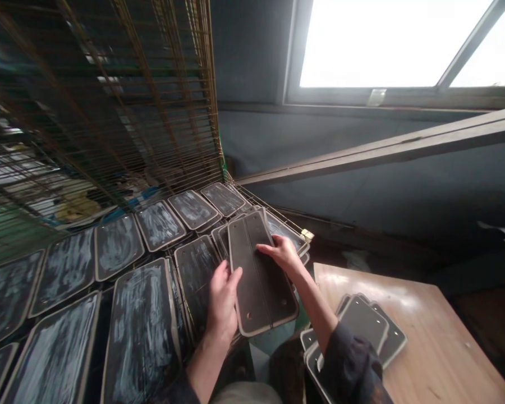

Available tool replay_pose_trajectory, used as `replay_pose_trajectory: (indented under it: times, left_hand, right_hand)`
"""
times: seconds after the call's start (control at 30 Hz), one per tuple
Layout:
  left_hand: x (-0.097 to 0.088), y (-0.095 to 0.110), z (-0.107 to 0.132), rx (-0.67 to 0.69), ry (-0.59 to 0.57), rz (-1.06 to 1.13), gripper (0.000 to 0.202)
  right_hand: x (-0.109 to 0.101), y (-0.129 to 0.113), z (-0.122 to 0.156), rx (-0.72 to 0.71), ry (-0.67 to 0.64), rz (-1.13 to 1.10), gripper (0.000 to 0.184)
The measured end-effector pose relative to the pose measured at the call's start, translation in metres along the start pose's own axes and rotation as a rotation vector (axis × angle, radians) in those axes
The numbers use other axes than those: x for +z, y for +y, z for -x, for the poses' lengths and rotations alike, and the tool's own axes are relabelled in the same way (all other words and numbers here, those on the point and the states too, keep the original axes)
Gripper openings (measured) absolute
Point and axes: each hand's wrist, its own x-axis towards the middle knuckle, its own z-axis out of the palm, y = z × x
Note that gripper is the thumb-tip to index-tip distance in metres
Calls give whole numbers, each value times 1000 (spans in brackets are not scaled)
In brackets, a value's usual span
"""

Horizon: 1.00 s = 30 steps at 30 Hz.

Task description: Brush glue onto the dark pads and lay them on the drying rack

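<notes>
A dark rectangular panel (261,280) with rounded corners, a pale rim and a line down its middle is tilted in front of me, with small holes near its ends. My left hand (224,300) grips its left edge, thumb on the face. On the opposite edge, my right hand (283,252) has its thumb laid across the surface; the fingers beneath are hidden. Several similar panels lie on the wire rack under and beside it, among them one smeared with white streaks (141,331) and a plainer one (196,275).
Folded-up wire shelves (160,73) rise at the upper left. A wooden board (437,336) at the lower right bears a loose pile of grey panels (364,320). A slanted beam (382,148) runs along the wall under a bright window (374,45).
</notes>
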Motion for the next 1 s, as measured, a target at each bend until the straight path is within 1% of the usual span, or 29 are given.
replay_pose_trajectory:
  times: [0.07,0.1,0.13,0.2,0.23,0.3,0.37,0.4,0.47,0.53,0.57,0.63,0.73,0.8,0.83,0.87,0.93,1.0]
  left_hand:
    - [-1,15,13,-98,-86,54,44]
    - [-2,20,20,-97,-137,38,46]
    - [-1,23,27,-75,-192,2,50]
    - [2,21,39,-46,-316,-109,59]
    - [5,14,45,-58,-396,-174,62]
    - [13,-11,57,-135,-587,-287,63]
    - [25,-49,69,-230,-759,-335,60]
    - [30,-71,75,-280,-823,-332,58]
    - [40,-117,86,-376,-888,-297,52]
    - [46,-158,93,-466,-933,-265,50]
    - [49,-175,95,-497,-959,-253,51]
    - [52,-198,97,-536,-1005,-266,54]
    - [59,-215,95,-533,-1080,-323,55]
    - [65,-225,90,-501,-1123,-418,55]
    - [68,-232,87,-479,-1126,-485,55]
    - [71,-239,84,-453,-1117,-562,53]
    - [75,-255,76,-390,-1062,-725,45]
    - [78,-270,70,-311,-989,-893,36]
  right_hand:
    - [-5,-9,31,-100,-28,-206,40]
    - [-8,-12,50,-125,-20,-284,40]
    - [-12,-13,70,-129,14,-334,39]
    - [-21,-9,112,-96,153,-366,37]
    - [-25,-3,133,-68,243,-362,36]
    - [-33,22,172,-10,444,-305,35]
    - [-41,63,205,61,644,-176,34]
    - [-45,87,220,103,726,-97,33]
    - [-52,137,244,180,829,-17,32]
    - [-57,182,261,225,880,-29,35]
    - [-59,200,268,242,907,-45,36]
    - [-62,224,277,272,962,-72,39]
    - [-68,239,281,299,1029,-95,41]
    - [-72,245,277,308,1052,-86,39]
    - [-74,248,275,318,1056,-73,38]
    - [-75,253,274,334,1060,-56,37]
    - [-74,263,277,388,1075,-13,39]
    - [-68,270,296,440,1095,29,43]
